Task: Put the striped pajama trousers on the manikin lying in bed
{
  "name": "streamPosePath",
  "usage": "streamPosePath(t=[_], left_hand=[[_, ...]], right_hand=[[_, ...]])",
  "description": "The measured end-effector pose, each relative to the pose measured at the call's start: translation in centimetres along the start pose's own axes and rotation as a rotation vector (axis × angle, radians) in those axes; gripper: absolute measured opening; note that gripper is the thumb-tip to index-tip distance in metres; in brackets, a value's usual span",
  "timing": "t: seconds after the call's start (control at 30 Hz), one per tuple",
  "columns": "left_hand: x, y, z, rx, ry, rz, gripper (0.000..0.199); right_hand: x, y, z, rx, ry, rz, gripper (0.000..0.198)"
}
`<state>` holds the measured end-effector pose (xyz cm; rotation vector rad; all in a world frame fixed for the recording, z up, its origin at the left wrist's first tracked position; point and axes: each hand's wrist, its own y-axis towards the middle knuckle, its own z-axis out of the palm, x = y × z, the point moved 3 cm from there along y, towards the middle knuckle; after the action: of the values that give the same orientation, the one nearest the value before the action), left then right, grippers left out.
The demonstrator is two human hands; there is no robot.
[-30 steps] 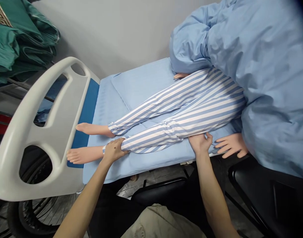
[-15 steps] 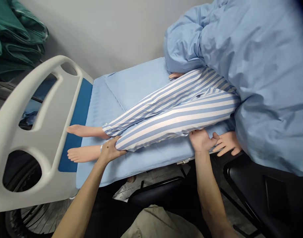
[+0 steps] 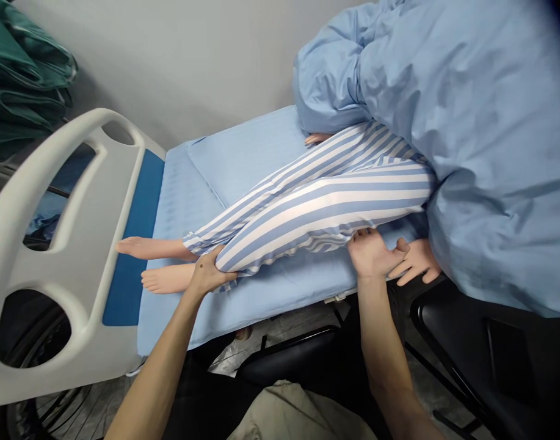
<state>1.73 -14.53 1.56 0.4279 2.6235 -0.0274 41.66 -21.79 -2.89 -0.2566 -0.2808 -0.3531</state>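
A manikin in blue-and-white striped trousers (image 3: pixel 325 208) lies on its back on a bed. My left hand (image 3: pixel 210 272) is closed round the near leg just above the ankle, thumb toward me. Beyond it the near foot (image 3: pixel 167 278) points toward the footboard, with the far foot (image 3: pixel 149 247) beside it. Under the near knee and thigh, my right hand (image 3: pixel 370 252) is palm up, its fingertips hidden by the fabric and its thumb sticking out to the right. The near leg is slightly bent. Right by that thumb lies the manikin's hand (image 3: pixel 417 263).
A pale footboard (image 3: pixel 90 201) with cut-out holes closes the bed's left end. A bunched blue quilt (image 3: pixel 481 153) covers the manikin's upper body. Light blue sheet (image 3: pixel 261 293) spreads under the legs. Black chairs (image 3: pixel 481 342) stand by the near edge, and a wheel (image 3: pixel 36 330) shows behind the footboard.
The near foot has slid right, away from the footboard, and the near knee has risen a little with both my hands on the leg. The view has shifted slightly.
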Motion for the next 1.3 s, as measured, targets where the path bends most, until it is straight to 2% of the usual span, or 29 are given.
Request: streamPosePath(t=[0.17, 0.3, 0.43, 0.57, 0.83, 1.07, 1.2, 1.3], left_hand=[[-1.7, 1.4, 0.8, 0.039, -0.103, -0.04, 0.06], [-2.6, 2.1, 1.2, 0.032, -0.134, -0.049, 0.064], [-2.7, 2.1, 1.2, 0.024, -0.134, -0.048, 0.058], [-2.6, 1.9, 1.1, 0.04, -0.131, -0.038, 0.052], [-2.4, 1.3, 0.2, 0.102, -0.091, -0.022, 0.052], [-0.3, 1.1, -0.2, 0.181, 0.006, -0.031, 0.057], [1.7, 0.2, -1.5, 0.191, 0.147, -0.113, 0.064], [2.6, -0.7, -2.5, 0.248, 0.271, -0.203, 0.061]], right_hand=[[0.7, -0.3, 1.9, -0.011, 0.002, -0.028, 0.034], [1.2, -0.4, 2.5, -0.014, 0.0, -0.031, 0.038], [1.4, -0.4, 2.5, 0.023, 0.048, -0.033, 0.042], [1.4, -0.4, 2.1, -0.013, 0.065, -0.019, 0.043], [1.2, -0.4, 1.2, -0.013, -0.01, -0.028, 0.038], [1.1, -0.2, 0.4, 0.006, -0.026, 0.009, 0.036], [0.2, 0.1, -0.1, 0.036, -0.01, 0.065, 0.037], [-0.8, 0.4, -0.7, 0.039, -0.032, 0.101, 0.037]])
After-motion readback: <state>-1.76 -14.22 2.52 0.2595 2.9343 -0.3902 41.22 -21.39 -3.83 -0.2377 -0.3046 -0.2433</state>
